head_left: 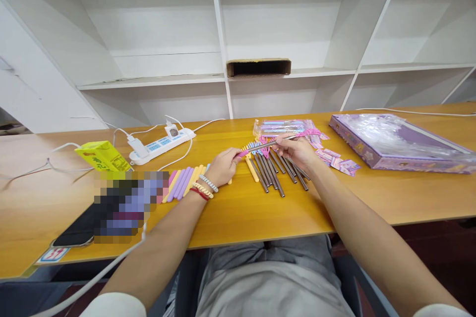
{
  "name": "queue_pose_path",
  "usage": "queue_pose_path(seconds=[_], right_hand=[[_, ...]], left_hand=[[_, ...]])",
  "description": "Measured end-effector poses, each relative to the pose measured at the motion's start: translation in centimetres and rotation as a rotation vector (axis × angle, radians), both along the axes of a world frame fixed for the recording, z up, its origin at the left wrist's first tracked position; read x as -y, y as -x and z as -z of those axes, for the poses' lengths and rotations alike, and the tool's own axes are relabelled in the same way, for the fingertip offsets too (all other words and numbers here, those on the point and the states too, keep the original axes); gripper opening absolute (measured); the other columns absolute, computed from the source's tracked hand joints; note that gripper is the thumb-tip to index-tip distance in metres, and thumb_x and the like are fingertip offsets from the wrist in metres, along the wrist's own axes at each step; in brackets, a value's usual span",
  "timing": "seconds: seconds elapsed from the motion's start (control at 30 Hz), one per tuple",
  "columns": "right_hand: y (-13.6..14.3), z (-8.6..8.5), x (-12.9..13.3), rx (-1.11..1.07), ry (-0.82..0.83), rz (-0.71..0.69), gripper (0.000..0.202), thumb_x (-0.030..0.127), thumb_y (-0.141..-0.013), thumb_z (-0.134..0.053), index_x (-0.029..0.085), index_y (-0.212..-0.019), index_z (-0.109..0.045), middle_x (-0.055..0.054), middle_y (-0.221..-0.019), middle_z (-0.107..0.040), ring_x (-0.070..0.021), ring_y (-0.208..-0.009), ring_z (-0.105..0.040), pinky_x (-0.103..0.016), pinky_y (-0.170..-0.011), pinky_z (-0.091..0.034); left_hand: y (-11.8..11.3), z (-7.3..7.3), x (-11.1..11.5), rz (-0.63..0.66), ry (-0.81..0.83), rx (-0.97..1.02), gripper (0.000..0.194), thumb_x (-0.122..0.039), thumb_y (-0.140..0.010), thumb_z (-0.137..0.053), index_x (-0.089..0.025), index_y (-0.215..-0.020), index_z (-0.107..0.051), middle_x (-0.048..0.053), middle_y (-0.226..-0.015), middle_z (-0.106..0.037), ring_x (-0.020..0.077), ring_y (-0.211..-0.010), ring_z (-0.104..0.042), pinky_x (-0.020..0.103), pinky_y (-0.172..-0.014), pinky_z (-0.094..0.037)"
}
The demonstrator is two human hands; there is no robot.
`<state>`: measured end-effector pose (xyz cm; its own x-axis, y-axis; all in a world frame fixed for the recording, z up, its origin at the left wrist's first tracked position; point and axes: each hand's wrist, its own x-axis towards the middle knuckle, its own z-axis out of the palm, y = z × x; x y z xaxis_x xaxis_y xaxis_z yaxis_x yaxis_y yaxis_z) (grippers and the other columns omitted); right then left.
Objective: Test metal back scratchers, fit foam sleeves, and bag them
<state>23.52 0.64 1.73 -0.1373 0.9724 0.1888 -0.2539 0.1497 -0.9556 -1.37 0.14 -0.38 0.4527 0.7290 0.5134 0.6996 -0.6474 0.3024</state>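
Between my two hands is a back scratcher with a thin metal rod (265,145), a pink claw head (311,132) at its right end and a pink handle at its left. My left hand (224,167) is closed on the pink handle end. Closer to the claw, my right hand (296,150) pinches the rod. Below them lie several metal rods (274,178) with yellow, blue and pink claw heads, and one yellow handle (253,170). Left of my left hand, a row of loose yellow, purple and pink handles (183,184) rests on the table, partly hidden by my wrist.
A clear-wrapped pack (284,126) and printed cards (344,164) lie behind and right of the rods. Further right is a purple box (416,164) holding clear plastic. A power strip (165,145), yellow-green carton (106,157) and phone (72,225) are leftward. White shelves hold a cardboard box (259,75).
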Motion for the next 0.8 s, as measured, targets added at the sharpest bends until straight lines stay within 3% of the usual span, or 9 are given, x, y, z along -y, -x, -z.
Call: queue_pose_path(seconds=[0.4,0.67,0.8], right_hand=[[-0.2,0.7,0.0,0.128,-0.097,-0.042,0.025,0.036,-0.065,-0.072,0.015,-0.077,-0.066,-0.003,-0.068,-0.066,-0.0085,-0.05,-0.049,-0.023,-0.043,-0.028],[0.0,1.2,-0.1,0.168,-0.119,-0.097,0.029,0.038,-0.066,-0.071,0.016,-0.084,-0.066,-0.004,-0.069,-0.066,-0.0101,-0.055,-0.052,-0.023,-0.046,-0.032],[0.4,1.6,-0.3,0.162,-0.15,-0.122,0.028,0.039,-0.067,-0.07,0.015,-0.082,-0.066,-0.003,-0.066,-0.065,-0.0088,-0.053,-0.05,-0.021,-0.042,-0.029]], left_hand=[[0.3,-0.1,0.3,-0.018,0.105,-0.051,0.032,-0.035,-0.092,-0.029,-0.02,-0.106,-0.054,0.005,-0.1,-0.062,0.0183,-0.09,-0.056,0.031,-0.08,-0.042],[0.1,-0.7,0.9,-0.015,0.18,-0.094,0.038,-0.044,-0.091,-0.029,-0.02,-0.1,-0.057,0.003,-0.085,-0.066,0.0171,-0.078,-0.06,0.027,-0.069,-0.041],[0.0,-0.8,1.1,-0.077,0.201,-0.124,0.043,-0.049,-0.09,-0.03,-0.022,-0.111,-0.055,0.003,-0.077,-0.066,0.0173,-0.071,-0.061,0.026,-0.062,-0.041]])
